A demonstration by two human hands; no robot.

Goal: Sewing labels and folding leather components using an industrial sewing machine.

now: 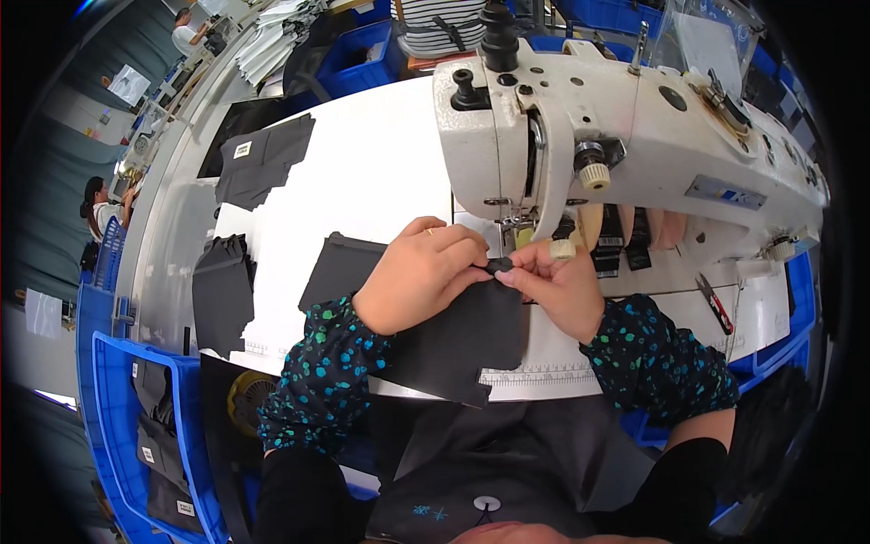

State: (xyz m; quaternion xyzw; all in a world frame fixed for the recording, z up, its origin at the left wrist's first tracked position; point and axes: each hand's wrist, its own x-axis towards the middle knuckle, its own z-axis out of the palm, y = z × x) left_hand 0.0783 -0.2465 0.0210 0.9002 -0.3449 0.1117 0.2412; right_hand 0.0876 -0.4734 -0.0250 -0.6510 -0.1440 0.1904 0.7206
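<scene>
Just in front of the presser foot (515, 223) of a white sewing machine (580, 118), my two hands meet at the upper edge of a dark grey fabric piece (458, 349). The fingers of my left hand (419, 279) are closed on that edge, thumb and index pinching it. Opposite, my right hand (566, 288) pinches a small folded or bunched dark bit (498, 265) at the same edge between thumb and fingers. Most of the fabric lies flat below my hands and hangs slightly over the table's front edge. Its left part passes under my left wrist.
Dark fabric pieces (263, 161) lie at the table's back left, with another stack (223, 295) nearer. Red-handled thread snips (716, 304) and black labels (609, 243) lie right. A blue crate (186, 367) stands left; two people sit far left.
</scene>
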